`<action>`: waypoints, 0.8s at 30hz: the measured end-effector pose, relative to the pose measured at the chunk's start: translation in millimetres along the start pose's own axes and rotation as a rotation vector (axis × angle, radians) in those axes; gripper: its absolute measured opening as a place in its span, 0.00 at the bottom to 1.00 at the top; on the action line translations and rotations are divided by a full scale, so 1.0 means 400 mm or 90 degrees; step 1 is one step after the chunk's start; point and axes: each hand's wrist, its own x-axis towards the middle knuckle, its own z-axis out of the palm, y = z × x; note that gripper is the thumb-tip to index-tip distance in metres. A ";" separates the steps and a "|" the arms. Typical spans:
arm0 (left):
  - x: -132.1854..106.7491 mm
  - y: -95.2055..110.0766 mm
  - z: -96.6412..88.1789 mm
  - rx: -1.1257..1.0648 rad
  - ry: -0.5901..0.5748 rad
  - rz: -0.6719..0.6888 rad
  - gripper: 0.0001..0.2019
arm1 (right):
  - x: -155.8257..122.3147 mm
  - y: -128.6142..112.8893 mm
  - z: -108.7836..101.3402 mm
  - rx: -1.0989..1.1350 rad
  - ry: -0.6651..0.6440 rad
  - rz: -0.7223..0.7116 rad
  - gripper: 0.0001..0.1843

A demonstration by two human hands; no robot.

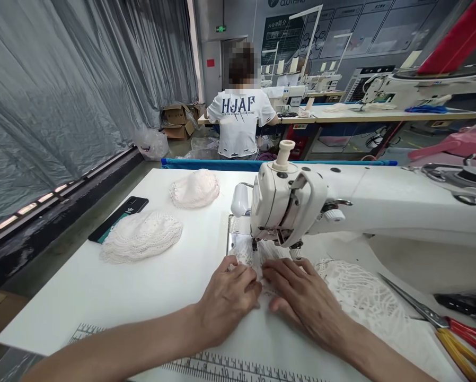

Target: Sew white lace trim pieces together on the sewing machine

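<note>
A piece of white lace [244, 253] lies under the needle area of a white sewing machine [289, 201]. My left hand [232, 294] is at the lace's near left edge, its fingers curled closed on the fabric. My right hand [301, 294] rests palm down beside it, with the fingers stretched out flat over the lace. Both hands are just in front of the presser foot, which partly hides behind the fingertips. To the right of my right hand, more white lace [365, 292] is spread on the table.
Scissors [432, 315] with red and yellow handles lie at the right. On the left are a stack of lace pieces [142, 236], a phone [132, 204] and a pale fabric cup [196, 188]. A printed ruler [230, 366] crosses the front. A person [241, 116] sits ahead.
</note>
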 end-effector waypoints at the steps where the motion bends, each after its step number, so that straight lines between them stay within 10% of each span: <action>1: 0.006 -0.008 0.007 0.007 0.006 -0.003 0.06 | 0.003 0.009 0.005 -0.029 -0.005 -0.006 0.30; 24: 0.045 -0.074 0.028 0.062 -0.002 -0.012 0.07 | 0.010 0.040 0.027 -0.081 0.026 -0.013 0.24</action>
